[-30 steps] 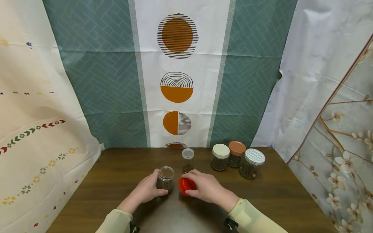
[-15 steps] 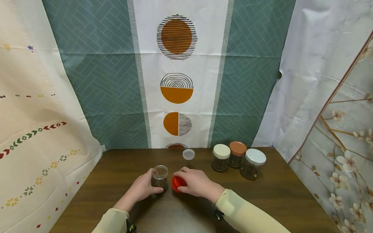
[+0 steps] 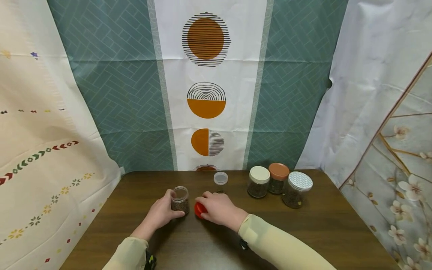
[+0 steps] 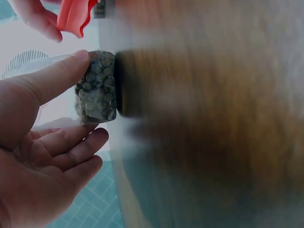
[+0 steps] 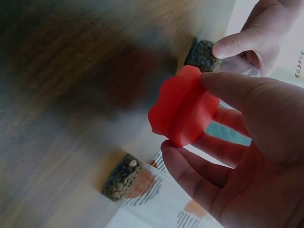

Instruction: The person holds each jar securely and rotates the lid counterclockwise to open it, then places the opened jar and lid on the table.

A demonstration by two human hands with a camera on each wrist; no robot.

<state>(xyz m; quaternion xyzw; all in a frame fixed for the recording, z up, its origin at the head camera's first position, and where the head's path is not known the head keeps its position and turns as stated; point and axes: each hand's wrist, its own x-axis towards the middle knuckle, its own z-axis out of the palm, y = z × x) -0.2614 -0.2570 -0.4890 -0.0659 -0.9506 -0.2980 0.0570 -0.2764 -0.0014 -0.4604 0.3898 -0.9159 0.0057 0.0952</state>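
My left hand (image 3: 161, 212) grips a clear lidless jar (image 3: 180, 204) from its left side, thumb and fingers around it. Small dark pellets (image 4: 97, 90) fill the lower part of the jar, which looks upright and close over the table. Just to the right, my right hand (image 3: 220, 210) pinches a red piece (image 3: 200, 210) with a wavy rim and a raised ridge, somewhat like a lid. In the right wrist view the red piece is held between thumb and fingertips, tilted, apart from the jar.
Behind my right hand stands a slim clear jar (image 3: 221, 179) with a translucent lid, partly hidden. At the back right are a cream-lidded jar (image 3: 259, 182), an orange-lidded jar (image 3: 278, 173) and a jar with a patterned lid (image 3: 298, 183). Patterned curtains hang behind the brown table (image 3: 280, 228).
Both hands have shifted left and slightly toward the back of the table, carrying the jar and the red piece. Both grips stay the same.
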